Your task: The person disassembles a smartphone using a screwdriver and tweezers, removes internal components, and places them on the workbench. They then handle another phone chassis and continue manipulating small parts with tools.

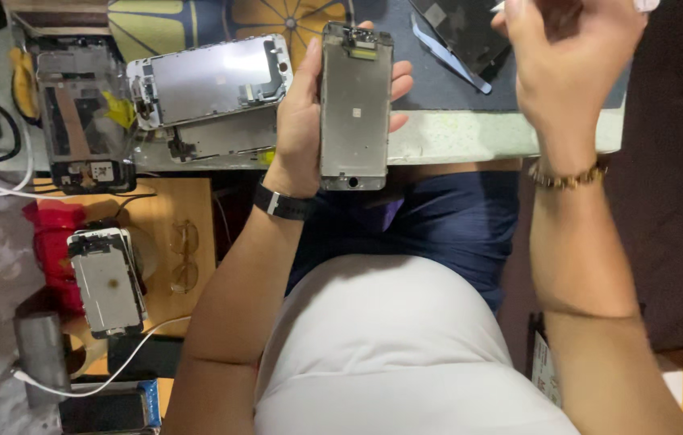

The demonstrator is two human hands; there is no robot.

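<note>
Metal-backed phone screen assy (355,105) upright in left hand (303,121), fingers wrapped; right hand (567,60) grip unclear.

The tabletop (470,133) has a pale speckled front edge, and a dark mat (438,84) covers its surface on the right part. On the left part, two phone screen assemblies lie face down near the edge: the upper phone screen assembly (209,79) rests partly over the lower phone screen assembly (221,135). To their left lies an opened phone body (84,121) with its inner parts visible. At the far side of the mat, a black phone panel (458,36) lies tilted. Lower at the left, a wooden board (180,209) carries a pair of clear glasses (184,258), and another screen assembly (108,280) lies just beside.
</note>
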